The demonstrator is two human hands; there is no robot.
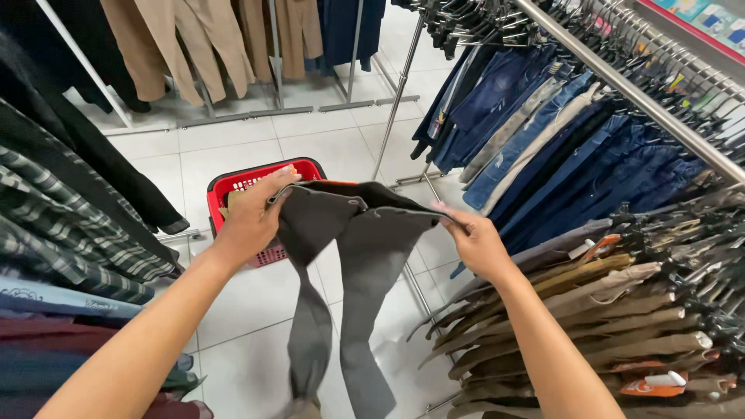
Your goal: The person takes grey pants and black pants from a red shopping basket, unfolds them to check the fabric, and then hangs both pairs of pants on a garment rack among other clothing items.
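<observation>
1. The left hand (252,221) grips one end of the waistband of the grey trousers (345,271), fingers curled over the top edge.
2. The right hand (477,242) pinches the other end of the waistband, thumb on top and fingers closed under the cloth.
3. The trousers hang in the air between the two hands, above the white floor (233,147) and just in front of the red basket (233,186).
4. The waistband is stretched roughly level from left to right; the long axis runs straight down, with both legs pointing at the floor near the bottom edge of the view.
5. The left leg is twisted and narrow, the right leg hangs flatter.
6. To the right, a rail (644,101) carries blue jeans (543,147), with khaki trousers (605,310) on hangers below.
7. To the left hang plaid shirts (70,233).
</observation>
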